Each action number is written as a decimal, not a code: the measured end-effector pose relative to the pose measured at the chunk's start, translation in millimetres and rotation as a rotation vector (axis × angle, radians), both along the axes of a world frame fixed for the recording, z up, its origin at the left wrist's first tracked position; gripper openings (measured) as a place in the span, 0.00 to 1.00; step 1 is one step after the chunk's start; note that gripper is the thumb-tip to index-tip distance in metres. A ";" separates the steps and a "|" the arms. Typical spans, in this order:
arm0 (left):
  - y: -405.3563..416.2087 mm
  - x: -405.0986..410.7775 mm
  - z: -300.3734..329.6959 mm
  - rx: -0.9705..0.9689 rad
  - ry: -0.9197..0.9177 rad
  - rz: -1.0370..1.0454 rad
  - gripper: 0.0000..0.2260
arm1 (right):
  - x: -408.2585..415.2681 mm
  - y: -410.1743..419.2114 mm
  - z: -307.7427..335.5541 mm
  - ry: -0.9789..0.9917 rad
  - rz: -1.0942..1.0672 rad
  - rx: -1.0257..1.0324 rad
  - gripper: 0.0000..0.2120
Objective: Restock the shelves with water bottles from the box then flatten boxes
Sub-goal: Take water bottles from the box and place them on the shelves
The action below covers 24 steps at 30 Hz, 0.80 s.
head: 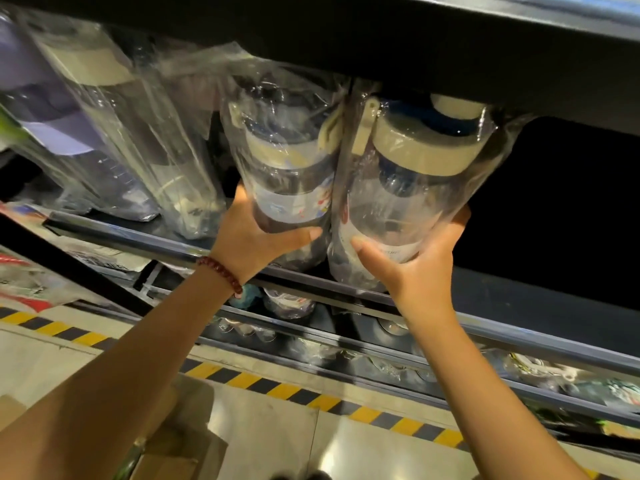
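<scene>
Two wrapped bottles (349,174), one cupped upward in each hand's grip.

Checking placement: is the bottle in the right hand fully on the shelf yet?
Cannot tell. The right hand grips the wrapped bottle at the shelf edge; its base is hidden.

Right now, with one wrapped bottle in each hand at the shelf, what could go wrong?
1. The left bottle and right bottle sit in loose, glossy plastic bags; the grip of the left hand or right hand might slide on the film.
2. Their beige lids are very near the dark shelf above, so the tops may catch while pushed in.
3. The bagged bottles to the left lean; a nudge could tip them further.
</scene>
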<state>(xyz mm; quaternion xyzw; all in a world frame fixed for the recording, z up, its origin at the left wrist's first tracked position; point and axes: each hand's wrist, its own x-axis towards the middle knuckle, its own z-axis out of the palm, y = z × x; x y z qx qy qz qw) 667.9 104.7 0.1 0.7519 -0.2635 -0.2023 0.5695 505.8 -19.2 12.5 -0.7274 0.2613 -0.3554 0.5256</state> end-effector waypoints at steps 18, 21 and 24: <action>7.6 5.4 -5.5 0.115 -0.208 0.026 0.35 | -9.3 1.5 -13.7 0.384 -0.036 -0.139 0.33; 13.9 13.2 -5.9 0.117 -0.176 -0.036 0.27 | -9.7 -2.0 -8.9 0.399 0.014 -0.121 0.31; 16.5 16.4 -4.2 0.110 -0.193 -0.073 0.27 | -8.5 -3.1 -5.5 0.418 0.038 -0.129 0.30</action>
